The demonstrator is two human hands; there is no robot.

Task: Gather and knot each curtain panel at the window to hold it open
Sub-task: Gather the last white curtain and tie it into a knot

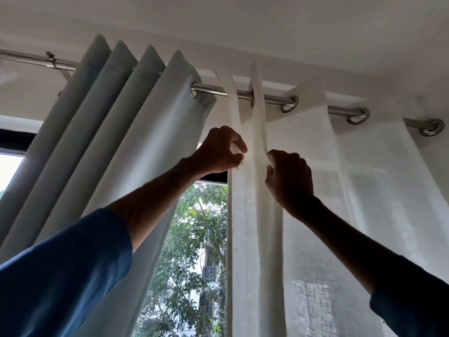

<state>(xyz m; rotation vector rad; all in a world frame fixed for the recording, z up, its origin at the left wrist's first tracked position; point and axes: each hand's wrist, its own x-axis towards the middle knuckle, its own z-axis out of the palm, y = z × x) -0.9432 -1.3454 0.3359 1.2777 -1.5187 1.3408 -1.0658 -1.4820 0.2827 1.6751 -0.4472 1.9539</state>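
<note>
A sheer white curtain panel (364,203) hangs by metal eyelets from a steel rod (211,90) across the right half of the window. Its left edge is bunched into narrow folds (257,190). My left hand (218,149) grips the leftmost fold high up, just below the rod. My right hand (289,176) grips the neighbouring fold from the right, at almost the same height. A pale grey-green opaque curtain panel (109,142) hangs in deep pleats on the left, pushed aside and touched by neither hand.
Between the two panels the window (194,251) shows green trees outside. The rod runs on a bracket (52,60) at the far left. The white ceiling (243,25) is close above. Blue sleeves cover both my forearms at the bottom.
</note>
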